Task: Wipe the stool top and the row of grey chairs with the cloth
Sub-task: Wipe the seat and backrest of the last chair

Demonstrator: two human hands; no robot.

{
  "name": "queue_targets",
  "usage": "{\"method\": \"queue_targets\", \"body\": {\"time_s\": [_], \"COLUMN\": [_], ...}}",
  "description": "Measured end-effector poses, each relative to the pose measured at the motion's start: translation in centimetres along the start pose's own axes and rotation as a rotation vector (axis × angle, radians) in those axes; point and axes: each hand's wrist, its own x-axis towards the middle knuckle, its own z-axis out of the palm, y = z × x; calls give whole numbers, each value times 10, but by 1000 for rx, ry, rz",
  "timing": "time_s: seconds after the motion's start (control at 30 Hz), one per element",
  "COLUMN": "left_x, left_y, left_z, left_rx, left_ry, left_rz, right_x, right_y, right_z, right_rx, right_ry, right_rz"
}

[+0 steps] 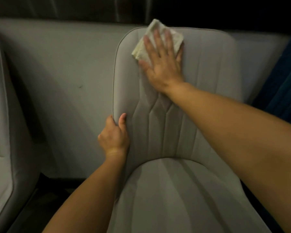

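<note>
Right hand (pixel 163 64), fingers flat, presses folded cloth (pixel 160 37) high on grey chair (pixel 200 81) backrest; left hand (pixel 113 137) grips backrest's side edge. Cloth looks soft, light — best held w/ flat palm.

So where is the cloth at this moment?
In the head view the cloth lies near the top edge of the grey chair's backrest, pressed flat under the right hand.
</note>
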Motion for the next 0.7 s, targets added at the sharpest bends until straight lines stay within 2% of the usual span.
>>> {"method": "queue_targets", "body": {"time_s": [0.13,0.3,0.33,0.47,0.53,0.6,0.7], "left_x": [1,1,0,1,2,1,1], "left_y": [0,-3,-3,-5,-4,-3,-2], "left_z": [1,3,3,3,3,2,2], "left_rx": [6,30,30,13,22,27,26], "left_ry": [6,4,4,4,-2,4,8], "left_rz": [14,22,20,25,11,1,10], "right_x": [-19,-10,-7,-19,-36,-42,-32], "right_y": [-30,7,22,94,113,108,63], "right_z": [21,5,-1,-26,-33,-31,-15], "right_rx": [-18,-269,-307,-298,-304,-262,-83], "right_ry": [-33,-74,-84,-58,-42,-14,78], "right_rz": [-161,-315,-278,73,129,203,424]}}
